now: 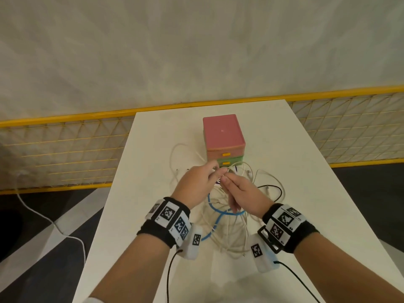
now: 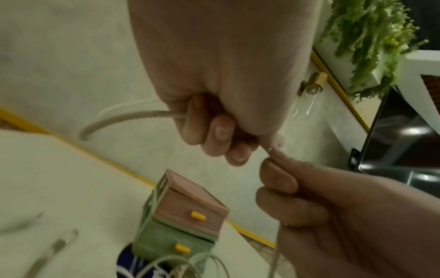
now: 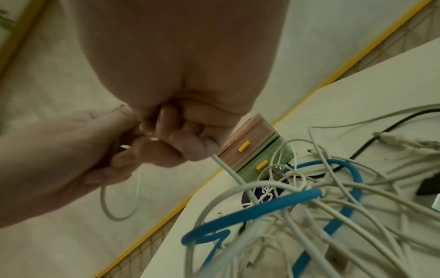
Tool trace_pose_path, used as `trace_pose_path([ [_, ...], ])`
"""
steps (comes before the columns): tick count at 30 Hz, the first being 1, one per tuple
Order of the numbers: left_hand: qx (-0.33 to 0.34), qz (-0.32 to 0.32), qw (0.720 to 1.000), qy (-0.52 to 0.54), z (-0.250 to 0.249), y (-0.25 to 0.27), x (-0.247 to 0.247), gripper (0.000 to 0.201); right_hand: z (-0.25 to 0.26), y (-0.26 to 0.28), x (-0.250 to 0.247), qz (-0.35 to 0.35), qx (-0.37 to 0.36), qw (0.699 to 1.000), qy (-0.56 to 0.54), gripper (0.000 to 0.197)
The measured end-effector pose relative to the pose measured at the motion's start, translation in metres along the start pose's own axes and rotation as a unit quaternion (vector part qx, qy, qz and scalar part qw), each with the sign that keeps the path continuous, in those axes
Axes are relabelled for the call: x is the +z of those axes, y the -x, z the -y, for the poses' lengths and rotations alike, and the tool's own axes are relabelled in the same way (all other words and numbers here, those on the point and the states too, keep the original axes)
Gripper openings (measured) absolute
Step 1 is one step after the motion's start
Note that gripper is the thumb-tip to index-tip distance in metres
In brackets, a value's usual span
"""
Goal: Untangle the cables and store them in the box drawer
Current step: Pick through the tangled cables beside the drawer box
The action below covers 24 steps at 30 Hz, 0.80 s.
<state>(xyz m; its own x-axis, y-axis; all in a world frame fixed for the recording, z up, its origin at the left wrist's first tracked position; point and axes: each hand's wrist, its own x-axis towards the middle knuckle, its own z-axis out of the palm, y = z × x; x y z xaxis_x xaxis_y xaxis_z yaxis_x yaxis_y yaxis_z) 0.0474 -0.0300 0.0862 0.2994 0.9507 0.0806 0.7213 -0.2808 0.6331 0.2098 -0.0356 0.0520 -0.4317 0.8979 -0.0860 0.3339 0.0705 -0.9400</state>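
Head view shows both hands, left hand (image 1: pixel 196 184) and right hand (image 1: pixel 242 193), pinching one white cable (image 2: pixel 123 117). The cables (image 1: pixel 229 224) lie tangled on the desk (image 1: pixel 317 193). The box drawer (image 1: pixel 225 164) looks closed, so nothing seems stored yet.

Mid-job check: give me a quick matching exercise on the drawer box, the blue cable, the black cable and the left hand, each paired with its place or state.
Things:
1. drawer box
2. blue cable
3. black cable
4. left hand

Places or states:
A. gripping a white cable
B. lies at the right edge of the tangle
C. both drawers closed, at the far side of the tangle
D. looped through the tangle, below the hands

Pairs: 1-C, 2-D, 3-B, 4-A
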Motion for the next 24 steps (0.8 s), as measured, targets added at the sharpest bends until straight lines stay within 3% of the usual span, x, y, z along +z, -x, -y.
trace_pose_path([
  [2,0.01,-0.043,0.998,-0.034,-0.004,-0.005,-0.012,0.031,-0.007,-0.001,0.0,-0.011,0.003,1.0,-0.013,0.033],
  [7,-0.027,-0.235,0.972,0.005,0.008,-0.019,-0.048,0.026,-0.03,0.003,0.007,-0.017,0.045,0.998,-0.034,0.035],
  [9,-0.026,-0.192,0.981,-0.012,0.01,-0.016,-0.041,0.018,-0.028,0.003,0.007,-0.028,0.045,0.998,-0.041,0.035],
  [12,-0.016,-0.005,0.999,-0.038,0.002,-0.003,-0.012,0.026,-0.014,0.002,0.006,-0.033,0.004,0.999,-0.034,0.034],
  [14,-0.023,0.029,0.999,-0.032,0.0,0.002,0.001,0.035,-0.008,0.001,0.006,-0.03,-0.021,0.999,-0.022,0.033],
  [17,-0.018,-0.041,0.999,-0.014,-0.002,-0.003,-0.01,0.03,-0.016,0.003,0.004,-0.021,-0.012,1.0,-0.014,0.033],
  [20,-0.041,-0.206,0.978,0.012,0.005,-0.014,-0.042,0.026,-0.035,0.011,0.007,-0.004,0.033,0.999,0.006,0.032],
  [21,-0.05,-0.234,0.971,0.0,0.009,-0.016,-0.049,0.025,-0.039,0.012,0.009,-0.007,0.035,0.999,0.01,0.032],
  [23,-0.047,-0.22,0.974,-0.032,0.009,-0.015,-0.051,0.017,-0.039,0.011,0.012,-0.014,0.023,1.0,0.012,0.033],
  [24,-0.03,-0.176,0.983,-0.049,0.007,-0.012,-0.045,0.02,-0.036,0.01,0.013,-0.014,0.016,1.0,0.013,0.033],
])
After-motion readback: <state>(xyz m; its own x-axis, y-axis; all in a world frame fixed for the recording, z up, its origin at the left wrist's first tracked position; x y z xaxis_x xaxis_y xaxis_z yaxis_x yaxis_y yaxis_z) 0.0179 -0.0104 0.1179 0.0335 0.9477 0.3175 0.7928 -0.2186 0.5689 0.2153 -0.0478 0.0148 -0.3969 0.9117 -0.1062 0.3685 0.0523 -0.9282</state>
